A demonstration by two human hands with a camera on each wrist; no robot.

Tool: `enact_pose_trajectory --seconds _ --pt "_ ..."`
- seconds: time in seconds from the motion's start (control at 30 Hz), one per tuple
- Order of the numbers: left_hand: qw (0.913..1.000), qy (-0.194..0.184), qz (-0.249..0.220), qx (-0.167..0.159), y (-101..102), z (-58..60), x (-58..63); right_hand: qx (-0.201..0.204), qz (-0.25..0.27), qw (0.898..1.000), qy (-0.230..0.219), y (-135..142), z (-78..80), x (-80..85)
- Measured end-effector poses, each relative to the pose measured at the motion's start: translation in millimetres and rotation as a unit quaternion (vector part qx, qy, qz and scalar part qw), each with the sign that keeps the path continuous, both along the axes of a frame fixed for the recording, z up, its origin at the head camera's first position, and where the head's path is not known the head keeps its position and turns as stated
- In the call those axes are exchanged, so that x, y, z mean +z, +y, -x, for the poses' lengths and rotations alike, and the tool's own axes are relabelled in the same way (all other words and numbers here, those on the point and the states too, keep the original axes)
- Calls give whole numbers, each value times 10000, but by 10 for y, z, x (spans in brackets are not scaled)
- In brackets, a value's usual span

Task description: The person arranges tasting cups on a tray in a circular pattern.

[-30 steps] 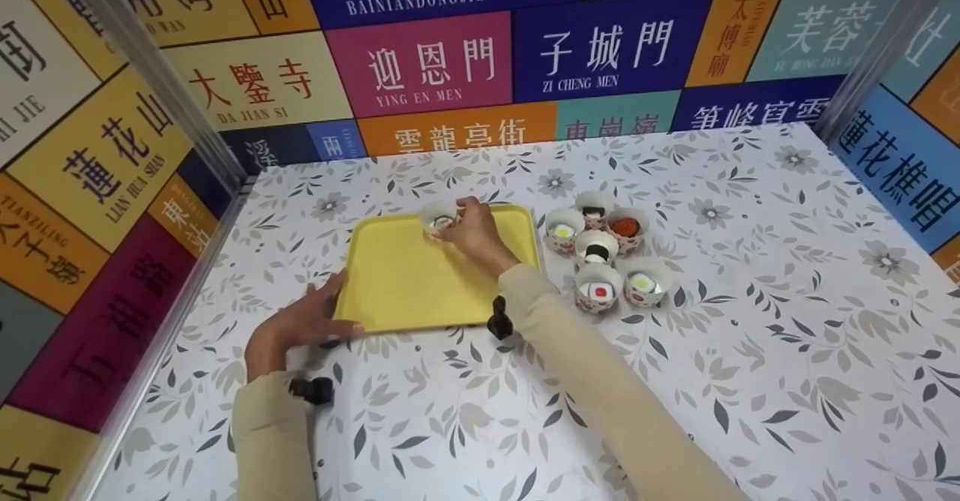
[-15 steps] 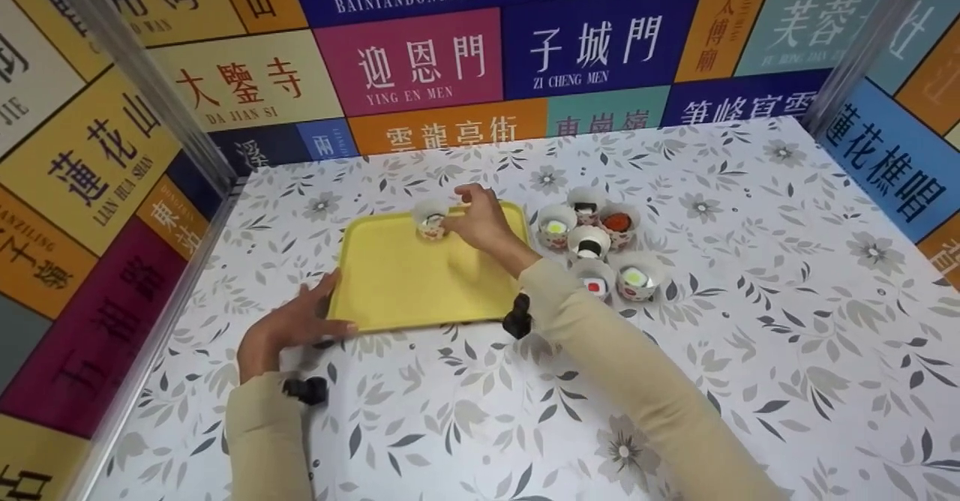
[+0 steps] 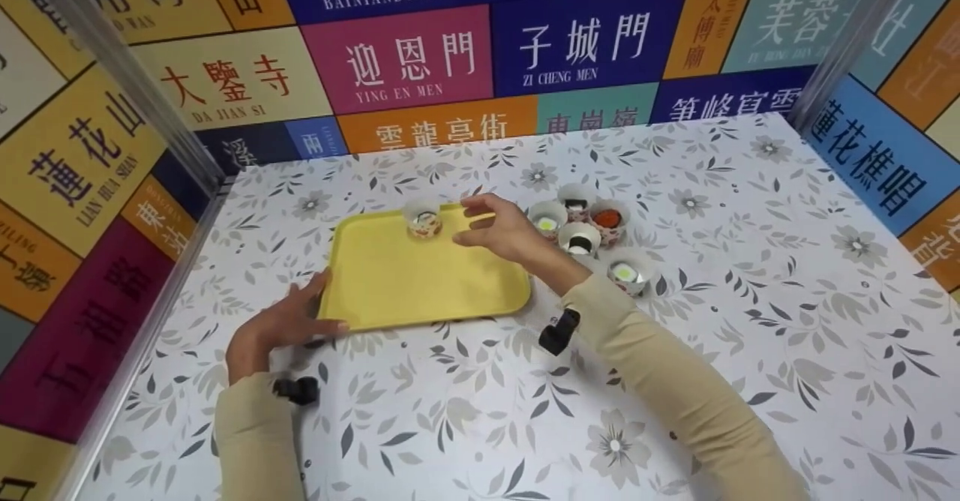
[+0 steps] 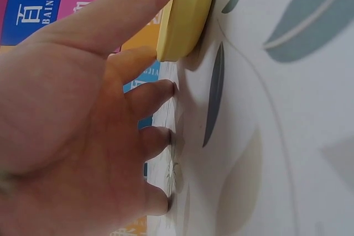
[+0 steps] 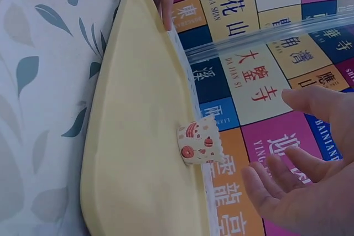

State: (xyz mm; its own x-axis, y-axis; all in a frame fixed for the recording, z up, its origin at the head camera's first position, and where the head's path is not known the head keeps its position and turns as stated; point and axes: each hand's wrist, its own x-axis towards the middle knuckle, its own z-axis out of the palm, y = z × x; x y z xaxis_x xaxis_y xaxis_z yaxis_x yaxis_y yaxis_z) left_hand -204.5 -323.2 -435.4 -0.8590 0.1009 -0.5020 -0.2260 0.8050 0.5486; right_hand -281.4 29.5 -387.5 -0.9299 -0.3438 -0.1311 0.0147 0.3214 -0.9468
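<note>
A yellow tray (image 3: 405,276) lies on the patterned tablecloth, with one printed paper cup (image 3: 425,223) standing near its far edge. That cup holds a small white and dark sushi-like piece. My left hand (image 3: 281,325) rests at the tray's near left corner; in the left wrist view its thumb (image 4: 133,4) lies along the tray's edge, the other fingers spread down to the cloth. My right hand (image 3: 510,235) hovers over the tray's right side, fingers parted and holding nothing, apart from the cup. Right of it stand several more cups, one of them with an orange-red piece (image 3: 606,218).
Other cups hold a black-banded white piece (image 3: 580,244) and a white piece with a yellow-green centre (image 3: 625,271). My right forearm (image 3: 660,343) crosses in front of this group. Colourful sign-covered walls (image 3: 397,58) border the table at the back and sides.
My right hand lets go of the cup at the tray's far edge and moves right, towards the group of cups. The red-centred piece is now hidden behind the arm. My left hand stays at the corner.
</note>
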Motion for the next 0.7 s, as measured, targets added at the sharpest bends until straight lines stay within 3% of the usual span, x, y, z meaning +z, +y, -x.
enact_pose_trajectory --seconds 0.2,0.53,0.7 --pt "10000 -8 -9 14 13 8 1 116 -212 9994 228 224 -125 20" --pt "9999 89 -31 -110 19 36 29 -99 -119 9972 731 827 -353 31" --pt "9997 159 -48 -153 -22 2 11 -6 -73 9941 1079 1035 -401 -19"
